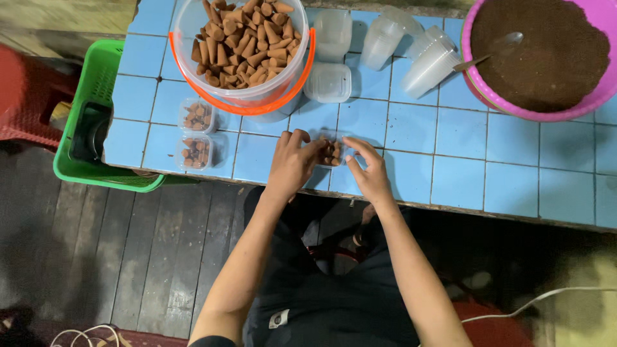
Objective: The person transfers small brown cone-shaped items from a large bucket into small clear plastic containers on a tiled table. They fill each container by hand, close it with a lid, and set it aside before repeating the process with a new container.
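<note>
Now | step: packing cones, I judge | both hands, left [292,160] and right [369,168], fingers curled loosely round small box [332,152] at bench [450,173] edge | bucket [244,45] behind | next likely: steady box, press lid squarely.

The desk [411,128] has a top of light blue tiles. Under it is a dark wooden plank floor [160,257], dimly lit.

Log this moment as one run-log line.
left hand: on small box | right hand: on same box | box: holds brown cones, on tiled table | bucket: cones | two filled boxes left
</note>
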